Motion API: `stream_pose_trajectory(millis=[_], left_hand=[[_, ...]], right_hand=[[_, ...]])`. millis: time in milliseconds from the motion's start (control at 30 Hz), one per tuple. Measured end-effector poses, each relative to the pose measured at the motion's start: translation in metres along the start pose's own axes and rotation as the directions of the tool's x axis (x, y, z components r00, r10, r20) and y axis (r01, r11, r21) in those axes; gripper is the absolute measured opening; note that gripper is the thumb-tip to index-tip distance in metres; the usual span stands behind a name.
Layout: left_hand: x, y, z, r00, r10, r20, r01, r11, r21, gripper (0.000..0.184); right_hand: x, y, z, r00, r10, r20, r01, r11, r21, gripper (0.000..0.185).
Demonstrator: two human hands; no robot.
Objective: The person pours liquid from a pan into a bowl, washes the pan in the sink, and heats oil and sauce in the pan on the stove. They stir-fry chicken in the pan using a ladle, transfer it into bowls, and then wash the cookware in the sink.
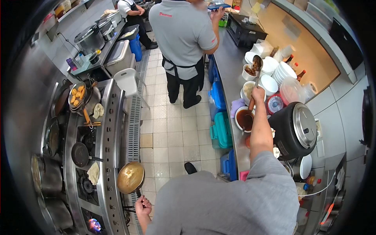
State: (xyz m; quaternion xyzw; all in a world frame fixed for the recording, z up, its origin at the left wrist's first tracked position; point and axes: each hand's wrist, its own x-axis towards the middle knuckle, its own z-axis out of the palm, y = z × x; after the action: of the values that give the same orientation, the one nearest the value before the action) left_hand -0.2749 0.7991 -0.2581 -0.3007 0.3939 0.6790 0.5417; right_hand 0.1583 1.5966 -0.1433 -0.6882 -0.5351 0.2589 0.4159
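Observation:
My left hand (143, 206) is closed around the handle of a frying pan (124, 175), held out beside the stove with some pale food in it. On the other side, my right hand (258, 95) grips a ladle (256, 71) by its handle. The ladle's bowl is at a white bowl (246, 77) of brown chunks, and some brown food shows in it. Below my right wrist stands a white container of brown sauce (244, 119). A white tub with pale contents (248, 89) sits between the two.
A co-worker (180, 39) stands ahead in the aisle, holding a phone (218, 6). Stacked white bowls (284, 71) and a black soup warmer (294, 129) line the right counter. On the stove are a small pan (80, 154), a strainer of fried pieces (77, 95) and a lit burner (94, 225).

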Motion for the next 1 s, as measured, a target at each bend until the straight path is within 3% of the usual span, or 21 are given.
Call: stream_pose_trajectory(millis=[233, 300, 433, 500, 567, 633, 700, 767, 833, 900, 967, 1000], left_hand=[[-0.001, -0.002, -0.002, 0.996, 0.046, -0.072, -0.05, 0.997, -0.061, 0.01], [0.002, -0.004, 0.005, 0.999, 0.003, -0.052, -0.005, 1.0, -0.027, 0.009], [0.014, -0.008, 0.026, 0.998, -0.05, -0.03, 0.05, 0.998, 0.027, 0.007], [0.022, -0.012, 0.039, 0.989, -0.107, 0.1, 0.099, 0.992, 0.082, 0.007], [0.021, -0.016, 0.054, 0.996, -0.063, 0.062, 0.055, 0.992, 0.117, 0.007], [0.019, -0.021, 0.072, 0.998, -0.069, 0.008, 0.067, 0.984, 0.164, 0.007], [0.021, -0.022, 0.079, 0.998, -0.065, 0.022, 0.061, 0.988, 0.141, 0.007], [0.019, -0.023, 0.078, 0.992, -0.128, 0.011, 0.125, 0.983, 0.132, 0.008], [0.017, -0.022, 0.071, 0.996, -0.088, 0.026, 0.083, 0.984, 0.155, 0.01], [0.012, -0.027, 0.055, 0.993, -0.12, 0.007, 0.119, 0.988, 0.095, 0.012], [0.0, -0.038, 0.033, 0.997, -0.076, 0.007, 0.076, 0.996, 0.056, 0.015], [-0.008, -0.045, 0.018, 0.999, -0.05, 0.008, 0.05, 0.998, 0.027, 0.017]], right_hand=[[-0.014, -0.022, -0.011, 0.999, 0.022, 0.034, -0.028, 0.981, 0.193, 0.027], [-0.017, -0.022, -0.01, 0.998, -0.055, -0.021, 0.056, 0.997, 0.062, 0.028], [-0.011, -0.016, -0.009, 1.0, 0.017, -0.008, -0.016, 0.998, 0.053, 0.028], [-0.005, -0.014, -0.007, 0.999, -0.05, 0.002, 0.05, 0.998, -0.031, 0.03], [-0.007, -0.006, -0.006, 1.0, -0.01, 0.015, 0.011, 0.999, -0.043, 0.033], [0.003, 0.006, 0.004, 0.989, -0.129, -0.074, 0.123, 0.99, -0.072, 0.033], [-0.011, -0.018, 0.005, 0.996, 0.093, 0.009, -0.089, 0.92, 0.383, 0.029], [-0.018, -0.038, 0.007, 0.975, 0.197, 0.103, -0.216, 0.724, 0.655, 0.024], [-0.049, -0.065, -0.006, 0.932, 0.208, 0.297, -0.363, 0.529, 0.767, 0.023], [-0.101, -0.088, -0.006, 0.945, 0.113, 0.307, -0.32, 0.506, 0.801, 0.024], [-0.166, -0.103, 0.005, 0.913, 0.061, 0.403, -0.362, 0.576, 0.733, 0.024], [-0.229, -0.134, 0.001, 0.879, 0.107, 0.465, -0.456, 0.476, 0.752, 0.024]])
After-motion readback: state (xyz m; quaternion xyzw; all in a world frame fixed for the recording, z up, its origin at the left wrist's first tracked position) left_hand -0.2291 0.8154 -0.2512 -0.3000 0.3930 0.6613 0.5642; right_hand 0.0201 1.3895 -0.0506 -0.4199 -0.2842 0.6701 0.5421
